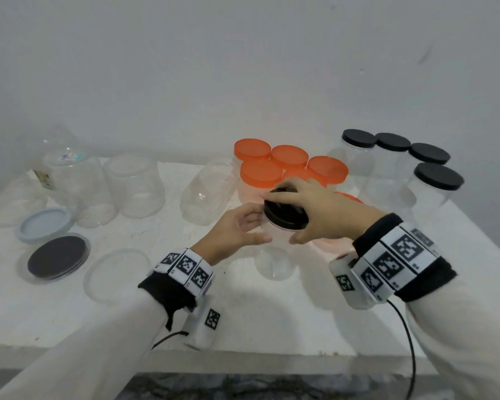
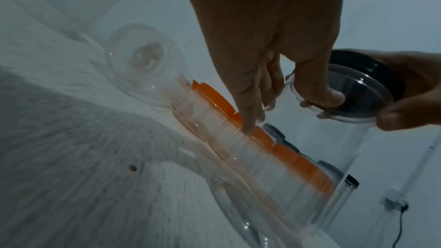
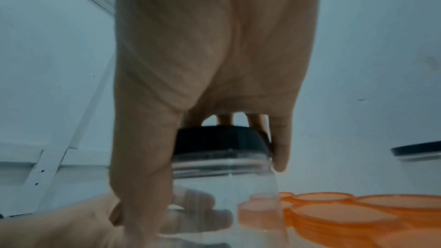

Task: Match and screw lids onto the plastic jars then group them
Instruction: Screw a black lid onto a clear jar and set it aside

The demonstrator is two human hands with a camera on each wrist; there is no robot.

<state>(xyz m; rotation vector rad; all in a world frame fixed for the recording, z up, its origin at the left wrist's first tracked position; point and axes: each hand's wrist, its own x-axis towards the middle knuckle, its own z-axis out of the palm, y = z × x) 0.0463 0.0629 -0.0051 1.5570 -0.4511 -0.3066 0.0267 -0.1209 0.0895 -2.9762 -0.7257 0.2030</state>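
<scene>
A clear plastic jar [image 1: 274, 261] stands at the table's middle with a black lid [image 1: 285, 212] on its mouth. My left hand [image 1: 250, 226] wraps the jar's upper body from the left, thumb in front. From above, my right hand [image 1: 312, 209] grips the lid's rim with curled fingers and thumb. In the left wrist view, my left thumb [image 2: 319, 90] presses the jar [image 2: 334, 148] just under the black lid [image 2: 372, 82]. The right wrist view has my right hand [image 3: 214, 63] over the lid [image 3: 219, 140] and jar [image 3: 226, 186].
Several orange-lidded jars [image 1: 274, 166] cluster just behind the held jar, and black-lidded jars [image 1: 416, 157] stand at the back right. Open clear jars [image 1: 133, 186] stand at the left, one lying down [image 1: 208, 192]. Loose lids lie front left: grey-blue [image 1: 44, 223], black [image 1: 57, 256], clear [image 1: 117, 272].
</scene>
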